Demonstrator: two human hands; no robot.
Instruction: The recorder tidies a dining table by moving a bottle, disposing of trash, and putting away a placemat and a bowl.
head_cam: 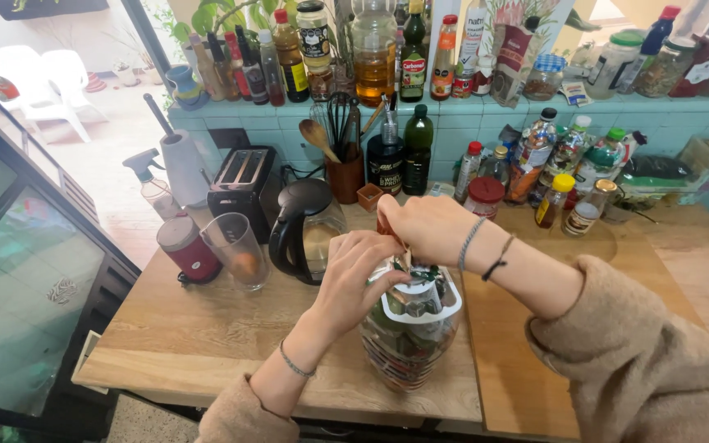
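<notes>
Both hands, left hand (354, 275) and right hand (422, 226), grip jar (409, 332).

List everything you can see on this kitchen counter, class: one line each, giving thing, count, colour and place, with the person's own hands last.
Large jar: one, clear with white collar, front centre of wooden counter.
Kettle: one, black, behind the jar.
Toaster: one, black, back left.
Grinder: one, red, left.
Tumbler: one, clear, beside grinder.
Spray bottle: one, clear, far left.
Utensil pot: one, brown, back centre.
Bottles and jars: many, mixed colours, along tiled ledge.
Left hand: at jar's mouth.
Right hand: above jar's mouth.
</notes>
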